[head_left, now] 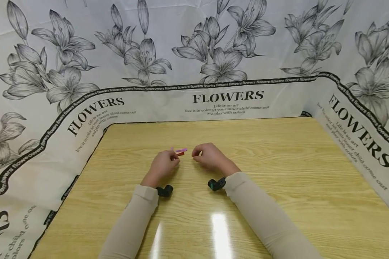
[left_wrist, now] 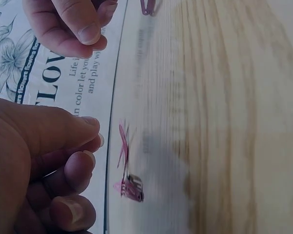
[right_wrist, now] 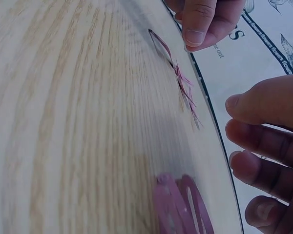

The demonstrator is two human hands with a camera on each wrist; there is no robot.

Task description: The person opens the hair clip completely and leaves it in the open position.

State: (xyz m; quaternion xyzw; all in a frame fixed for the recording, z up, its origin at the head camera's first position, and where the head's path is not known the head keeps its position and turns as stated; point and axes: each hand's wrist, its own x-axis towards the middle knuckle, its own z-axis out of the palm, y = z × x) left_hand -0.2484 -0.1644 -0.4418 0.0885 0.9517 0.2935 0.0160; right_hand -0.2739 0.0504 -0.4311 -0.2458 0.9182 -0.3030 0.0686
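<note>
In the head view, a purple snap hair clip (head_left: pixel 182 150) and a red clip (head_left: pixel 180 154) lie together on the table, just beyond my left hand's fingertips. My left hand (head_left: pixel 164 164) hovers low with loosely bent fingers, its thumb close to the index finger and nothing visible between them. Across a small gap, my right hand (head_left: pixel 210 155) also has relaxed, bent fingers and holds nothing. The right wrist view shows a pink snap hair clip (right_wrist: pixel 180 207) near that hand and a thin, crossed group of dark and pink clips (right_wrist: pixel 180 80) by the left fingertips.
The wood-grain table (head_left: pixel 278 151) extends widely around both hands. A white cloth (head_left: pixel 162 104) printed with flowers and lettering rises behind the far edge and at both sides. Bright reflections lie on the near tabletop.
</note>
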